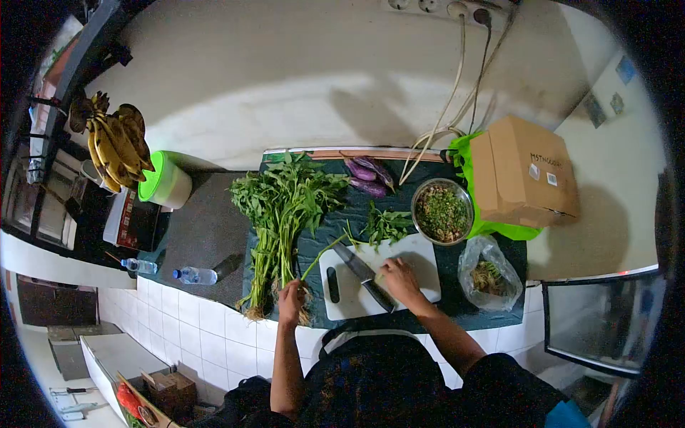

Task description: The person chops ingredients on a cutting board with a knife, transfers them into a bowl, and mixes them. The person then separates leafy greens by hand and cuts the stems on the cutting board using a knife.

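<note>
My left hand [290, 303] is closed at the root end of a long green stem [321, 258], beside a large bunch of leafy greens [285, 207] with stringy roots. The stem slants up past the left corner of a white cutting board [422, 265]. A knife [357, 266] with a black handle lies diagonally on the board. To the right of the knife, my right hand [401, 280] hovers over or rests on the board, fingers curled; what is in them is hidden. Loose leafy tops [385, 222] lie just behind the board.
Purple eggplants [367, 175] lie at the back. A metal bowl [442, 212] of chopped greens and a plastic bag [489, 274] of trimmings are to the right, near a cardboard box [528, 171]. Water bottles [195, 275] stand or lie left; bananas [114, 146] hang above.
</note>
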Demonstrator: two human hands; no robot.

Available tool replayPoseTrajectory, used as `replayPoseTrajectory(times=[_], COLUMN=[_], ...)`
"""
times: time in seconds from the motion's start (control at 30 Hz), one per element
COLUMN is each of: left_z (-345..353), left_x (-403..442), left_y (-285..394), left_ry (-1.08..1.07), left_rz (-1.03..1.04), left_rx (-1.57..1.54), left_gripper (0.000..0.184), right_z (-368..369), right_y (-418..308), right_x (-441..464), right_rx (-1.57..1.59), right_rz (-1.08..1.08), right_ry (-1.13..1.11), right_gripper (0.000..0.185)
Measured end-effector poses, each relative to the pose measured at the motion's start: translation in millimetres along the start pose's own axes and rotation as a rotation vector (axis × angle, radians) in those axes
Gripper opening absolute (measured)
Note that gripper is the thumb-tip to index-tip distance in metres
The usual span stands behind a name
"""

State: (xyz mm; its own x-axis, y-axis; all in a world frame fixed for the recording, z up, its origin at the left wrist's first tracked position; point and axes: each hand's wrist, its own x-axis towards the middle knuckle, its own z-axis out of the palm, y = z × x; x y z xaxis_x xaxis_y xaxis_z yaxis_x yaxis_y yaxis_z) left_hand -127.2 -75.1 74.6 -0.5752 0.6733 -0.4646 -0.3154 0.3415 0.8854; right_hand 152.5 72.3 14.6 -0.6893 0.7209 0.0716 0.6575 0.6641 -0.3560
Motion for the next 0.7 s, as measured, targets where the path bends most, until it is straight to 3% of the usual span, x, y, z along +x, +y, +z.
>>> replayPoseTrajectory(times=[0.1, 0.17, 0.23, 0.27, 0.33, 0.4, 0.43, 0.47, 0.57, 0.6, 0.7], left_z=[7, 14, 15, 9, -1, -5, -5, -4, -26, -28, -33], left_x=[3, 1, 1, 5, 21, 20, 15, 13, 27, 24, 19], left_y=[8, 16, 19, 17, -11, -26, -22, -16, -56, -57, -61], left_ry=[-0.154, -0.134, -0.210, -0.237, -0.241, -0.250, -0.240, -0.224, -0.263, -0.245, -0.239], left_rz=[0.061, 0.113, 0.125, 0.097, 0.189, 0.278, 0.278, 0.279, 0.311, 0.225, 0.183], left_rx=[0.118, 0.191, 0.247, 0.301, 0.358, 0.410, 0.655, 0.902, 1.008, 1.044, 0.898], left_gripper=[0.032, 0.034, 0.034, 0.036, 0.034, 0.032, 0.029, 0.027, 0.026, 0.027, 0.030], right_z=[2, 5, 7, 10, 10, 8, 7, 4, 5, 3, 2], right_y=[2, 4, -5, -8, -15, -25, -27, -30, -50, -57, -64], right_x=[-2, 6, 19, 28, 47, 66, 71, 69, 45, 31, 4], right_rx=[-0.013, -0.009, 0.036, 0.038, 0.384, 0.547, 0.713, 0.713, 0.267, 0.265, 0.022], right_rz=[-0.013, -0.021, 0.183, 0.181, 0.357, 0.396, 0.425, 0.422, 0.256, 0.251, 0.198], right_ry=[0.011, 0.023, -0.014, -0.012, 0.118, 0.198, 0.288, 0.293, 0.178, 0.181, 0.078], right_gripper=[0.013, 0.012, 0.011, 0.011, 0.013, 0.016, 0.019, 0.019, 0.030, 0.030, 0.032])
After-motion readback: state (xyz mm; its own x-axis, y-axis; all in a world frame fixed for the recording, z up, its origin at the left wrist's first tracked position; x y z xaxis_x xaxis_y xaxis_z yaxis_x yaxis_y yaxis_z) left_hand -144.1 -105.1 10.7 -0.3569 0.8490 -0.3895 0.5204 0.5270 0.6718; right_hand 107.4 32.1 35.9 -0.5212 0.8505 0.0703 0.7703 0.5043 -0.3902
